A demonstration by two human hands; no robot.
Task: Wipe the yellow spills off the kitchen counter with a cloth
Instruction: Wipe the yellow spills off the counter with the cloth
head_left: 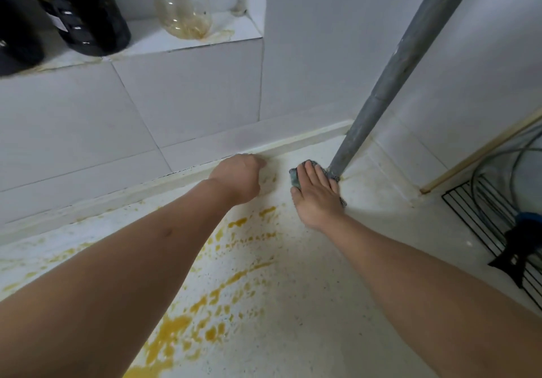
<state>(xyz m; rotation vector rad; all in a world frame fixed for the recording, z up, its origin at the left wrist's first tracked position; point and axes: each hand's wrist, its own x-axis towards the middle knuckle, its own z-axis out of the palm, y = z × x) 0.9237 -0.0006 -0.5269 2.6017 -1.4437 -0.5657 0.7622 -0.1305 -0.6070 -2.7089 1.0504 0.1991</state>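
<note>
My right hand lies flat, fingers straight, pressing a small grey-green cloth onto the white speckled counter beside the foot of a grey pipe. Most of the cloth is hidden under the palm. My left hand rests at the back edge of the counter with its fingers curled under, holding nothing that I can see. Yellow spills streak the counter between my forearms, thickest at the bottom left, with thinner smears along the rear ledge.
On a tiled shelf at the back left stand dark bottles and a clear plastic bottle with yellow residue under it. At the right edge lies a black wire rack with cables and a blue-and-black object.
</note>
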